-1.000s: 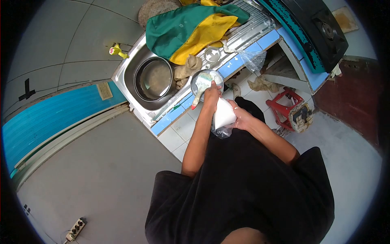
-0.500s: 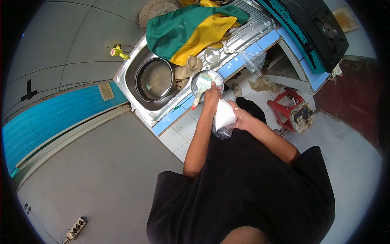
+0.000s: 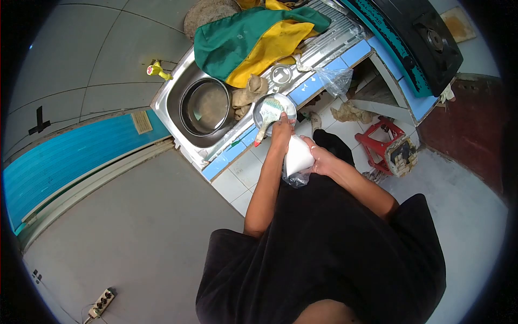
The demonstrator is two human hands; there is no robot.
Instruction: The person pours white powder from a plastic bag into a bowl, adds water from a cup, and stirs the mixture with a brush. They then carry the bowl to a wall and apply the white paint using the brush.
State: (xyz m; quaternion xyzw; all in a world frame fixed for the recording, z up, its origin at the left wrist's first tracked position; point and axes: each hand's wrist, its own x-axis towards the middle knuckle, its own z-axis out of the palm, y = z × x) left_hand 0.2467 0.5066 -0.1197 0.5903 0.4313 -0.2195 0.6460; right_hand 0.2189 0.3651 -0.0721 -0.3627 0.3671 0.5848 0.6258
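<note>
My right hand [image 3: 320, 157] is wrapped round the side of a clear plastic bag of white powder [image 3: 298, 157], held close to my black shirt. Loose clear plastic bunches at the bag's lower end. My left hand [image 3: 281, 134] is closed at the near rim of a round metal bowl [image 3: 290, 108], its fingers on a whitish packet with green print [image 3: 271, 109]. This packet lies over the bowl, and its narrow end with a red tip hangs past the rim. The palm side of my left hand is hidden.
A steel sink [image 3: 175, 89] holds a dark round pan [image 3: 183, 116] with cloudy liquid. Beside it lie a green and yellow cloth [image 3: 232, 46], a brown cloth [image 3: 251, 92] and a round lid [image 3: 281, 75]. A stove [image 3: 415, 48] and a red stool [image 3: 375, 146] are to the right.
Both hands and the bag have shifted very slightly towards my body. The hold of each hand looks the same.
</note>
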